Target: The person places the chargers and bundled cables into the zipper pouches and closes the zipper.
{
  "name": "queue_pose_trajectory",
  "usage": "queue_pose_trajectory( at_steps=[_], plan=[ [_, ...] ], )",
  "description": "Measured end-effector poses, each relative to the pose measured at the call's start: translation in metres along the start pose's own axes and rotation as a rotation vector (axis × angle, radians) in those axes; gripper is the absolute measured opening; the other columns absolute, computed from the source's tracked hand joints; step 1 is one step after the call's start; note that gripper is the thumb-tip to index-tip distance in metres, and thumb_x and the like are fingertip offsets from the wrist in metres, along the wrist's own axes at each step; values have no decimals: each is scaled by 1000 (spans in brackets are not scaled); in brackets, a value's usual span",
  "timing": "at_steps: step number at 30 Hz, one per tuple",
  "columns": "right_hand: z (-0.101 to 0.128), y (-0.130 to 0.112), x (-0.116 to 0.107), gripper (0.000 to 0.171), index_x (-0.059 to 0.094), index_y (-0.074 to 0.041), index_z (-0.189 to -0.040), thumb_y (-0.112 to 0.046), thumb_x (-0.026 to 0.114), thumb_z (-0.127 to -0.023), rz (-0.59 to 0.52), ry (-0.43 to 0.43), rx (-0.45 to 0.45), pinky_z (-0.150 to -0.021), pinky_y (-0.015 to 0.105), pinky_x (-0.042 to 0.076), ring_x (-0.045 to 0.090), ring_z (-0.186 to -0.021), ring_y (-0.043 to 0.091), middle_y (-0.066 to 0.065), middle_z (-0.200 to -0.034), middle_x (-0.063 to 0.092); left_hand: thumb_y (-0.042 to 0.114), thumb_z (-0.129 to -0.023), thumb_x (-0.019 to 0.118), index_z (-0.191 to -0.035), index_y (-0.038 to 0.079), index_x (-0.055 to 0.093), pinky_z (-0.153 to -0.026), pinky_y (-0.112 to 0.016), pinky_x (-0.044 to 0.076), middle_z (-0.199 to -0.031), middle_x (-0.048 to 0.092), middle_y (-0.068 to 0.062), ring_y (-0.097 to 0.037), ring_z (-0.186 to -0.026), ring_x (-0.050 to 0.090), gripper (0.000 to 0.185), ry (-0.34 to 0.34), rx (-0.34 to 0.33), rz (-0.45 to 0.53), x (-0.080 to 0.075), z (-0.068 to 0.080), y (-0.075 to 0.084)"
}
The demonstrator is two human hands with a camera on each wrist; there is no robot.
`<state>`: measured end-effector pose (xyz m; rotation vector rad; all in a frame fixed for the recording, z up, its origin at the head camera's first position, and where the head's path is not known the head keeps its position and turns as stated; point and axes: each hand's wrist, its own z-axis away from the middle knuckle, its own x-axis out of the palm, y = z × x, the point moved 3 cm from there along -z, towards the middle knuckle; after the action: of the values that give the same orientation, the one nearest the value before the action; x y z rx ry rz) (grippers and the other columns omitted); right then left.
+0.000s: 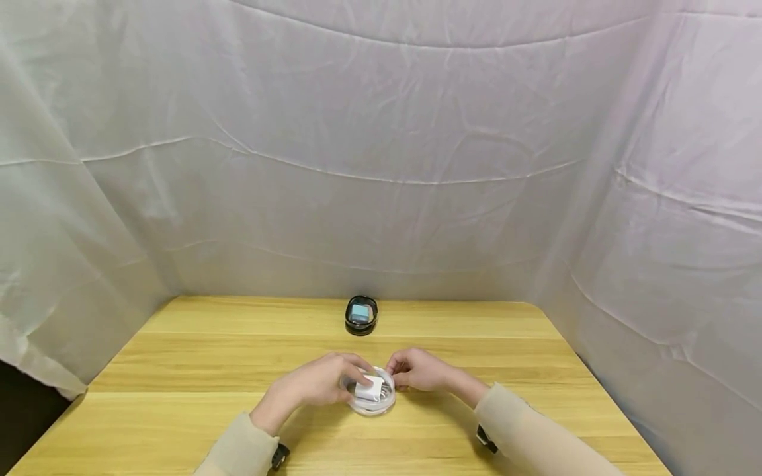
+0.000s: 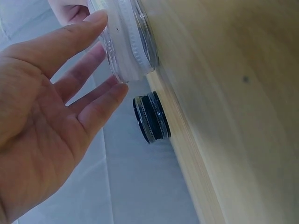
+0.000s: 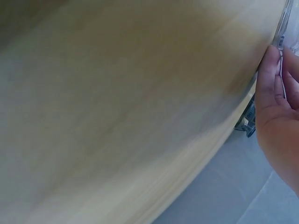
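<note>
Two hands meet at a round clear case (image 1: 372,391) on the wooden table (image 1: 178,370), near its front middle. The left hand (image 1: 318,382) lays straight, relaxed fingers (image 2: 91,44) against the case's side, touching it without curling round it. The right hand (image 1: 419,370) touches the opposite rim; whether its fingers pinch the case cannot be told. A white block (image 1: 369,387) shows inside. A black round case (image 1: 361,315) sits well behind, near the white cloth backdrop (image 1: 381,165).
</note>
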<state>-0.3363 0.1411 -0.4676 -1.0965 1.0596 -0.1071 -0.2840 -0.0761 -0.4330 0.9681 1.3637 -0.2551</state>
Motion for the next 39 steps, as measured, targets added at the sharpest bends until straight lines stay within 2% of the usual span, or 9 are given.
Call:
queue_pose_trajectory(
  at_steps=[11,17,28,34,39],
  plan=[
    [2,-1,-2,6,69,-5,-95,0,68,-97,46,-8,-4,-63,26,58,63,-72,14,3,-82,68,5,-79,85,-118,12,79,-108,-49,50,-136,67,-4,-29,-123,63,39,0,-17,-15,1,-1,2],
    [4,-1,-4,7,69,-6,-94,-1,67,-98,78,-16,-18,-64,26,59,64,-70,13,1,-81,68,7,-80,86,-118,15,79,-106,-46,52,-134,68,-3,-28,-121,64,40,11,-18,-75,1,-1,5],
    [12,3,-6,7,67,-5,-92,-2,69,-98,65,-31,-23,-62,27,60,64,-68,13,3,-78,66,7,-79,86,-118,15,80,-102,-43,55,-129,70,-3,-28,-119,65,40,31,-35,-106,3,-1,6],
    [19,1,-3,8,66,-7,-91,-3,69,-98,61,-43,-13,-61,25,60,64,-65,10,2,-78,66,4,-77,85,-116,15,80,-101,-41,55,-128,70,-2,-26,-117,66,41,35,-42,-83,4,-1,6],
    [25,-2,-1,7,67,-4,-91,-2,69,-98,27,-24,-4,-60,26,60,64,-65,11,3,-79,66,2,-77,85,-116,14,80,-98,-40,56,-127,70,-2,-26,-116,66,41,39,-45,-72,5,-2,6]
  ],
)
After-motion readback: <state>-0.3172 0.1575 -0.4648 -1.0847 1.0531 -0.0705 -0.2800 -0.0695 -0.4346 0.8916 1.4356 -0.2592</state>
